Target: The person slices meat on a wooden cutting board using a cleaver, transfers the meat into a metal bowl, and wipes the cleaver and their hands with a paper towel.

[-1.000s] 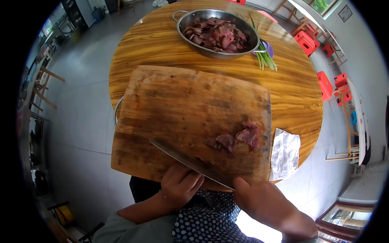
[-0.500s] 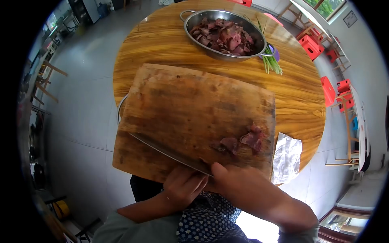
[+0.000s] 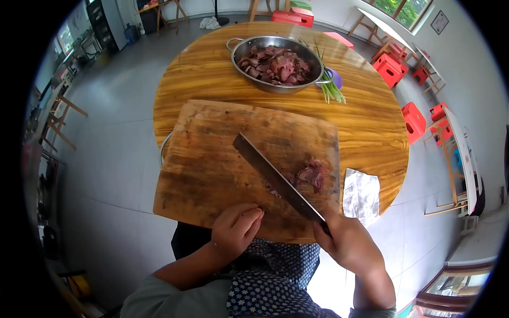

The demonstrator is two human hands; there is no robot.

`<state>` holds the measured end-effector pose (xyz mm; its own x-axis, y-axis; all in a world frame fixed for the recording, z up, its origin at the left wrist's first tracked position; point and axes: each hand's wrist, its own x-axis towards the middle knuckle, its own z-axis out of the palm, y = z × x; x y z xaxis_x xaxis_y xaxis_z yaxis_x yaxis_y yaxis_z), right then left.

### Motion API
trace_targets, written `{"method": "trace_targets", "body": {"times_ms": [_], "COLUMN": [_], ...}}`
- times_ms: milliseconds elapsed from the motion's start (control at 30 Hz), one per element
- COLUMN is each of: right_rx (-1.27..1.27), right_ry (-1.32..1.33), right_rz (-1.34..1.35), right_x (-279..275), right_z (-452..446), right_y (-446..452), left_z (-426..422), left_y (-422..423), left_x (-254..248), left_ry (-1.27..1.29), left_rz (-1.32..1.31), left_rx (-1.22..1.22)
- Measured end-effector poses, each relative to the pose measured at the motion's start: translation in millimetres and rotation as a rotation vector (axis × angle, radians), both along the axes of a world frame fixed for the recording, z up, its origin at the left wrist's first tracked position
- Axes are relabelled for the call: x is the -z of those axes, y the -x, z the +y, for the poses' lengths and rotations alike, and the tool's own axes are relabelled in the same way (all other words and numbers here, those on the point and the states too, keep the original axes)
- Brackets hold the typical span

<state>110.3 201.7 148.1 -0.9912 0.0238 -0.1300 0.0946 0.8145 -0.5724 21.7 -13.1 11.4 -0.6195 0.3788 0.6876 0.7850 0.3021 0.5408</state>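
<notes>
My right hand (image 3: 347, 238) grips the handle of a cleaver (image 3: 275, 177), whose long blade slants up and left over the wooden cutting board (image 3: 212, 143). At the board's front edge rests my left hand (image 3: 237, 228), its fingers curled together; whether anything small is in them I cannot make out. Dark red meat slices (image 3: 314, 174) lie on the right part of the board, some partly hidden behind the blade. Beyond the board, a steel two-handled pan (image 3: 265, 86) holds a heap of sliced meat (image 3: 281, 66).
Spring onions (image 3: 331, 91) and a purple object (image 3: 335, 79) lie right of the pan on the round wooden table (image 3: 371, 132). A crumpled silvery-white sheet (image 3: 361, 195) sits beside the board. Red stools (image 3: 389, 70) stand around the room.
The cleaver has swung from lying low across the board's front left to pointing up over its middle. My right hand has moved right, away from my left hand, which no longer meets the blade.
</notes>
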Motion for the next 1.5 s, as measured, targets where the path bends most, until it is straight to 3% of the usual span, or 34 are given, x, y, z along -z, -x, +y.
{"method": "trace_targets", "body": {"times_ms": [267, 600, 767, 1167, 1500], "right_rx": [-0.119, -0.17, -0.196, -0.203, -0.235], "right_ry": [-0.009, -0.06, -0.199, -0.105, -0.206], "right_rz": [0.099, -0.039, -0.244, -0.296, -0.38], "right_x": [12.6, 10.5, -12.0, -4.3, -14.9], "right_z": [-16.0, -18.9, -12.5, -14.0, -9.7], "right_y": [-25.5, -24.2, -29.0, 10.2, 6.7], "left_z": [-0.3, -2.1, -3.4, -3.2, -3.7], "left_y": [-3.9, -2.3, 0.7, 1.0, 1.7], "left_x": [-2.3, 4.0, 2.4, 2.2, 1.3], "left_ry": [0.049, 0.096, 0.116, 0.16, 0.167], "left_rz": [-0.024, -0.019, -0.039, -0.08, -0.084], "left_rx": [-0.012, -0.011, 0.012, 0.019, 0.013]}}
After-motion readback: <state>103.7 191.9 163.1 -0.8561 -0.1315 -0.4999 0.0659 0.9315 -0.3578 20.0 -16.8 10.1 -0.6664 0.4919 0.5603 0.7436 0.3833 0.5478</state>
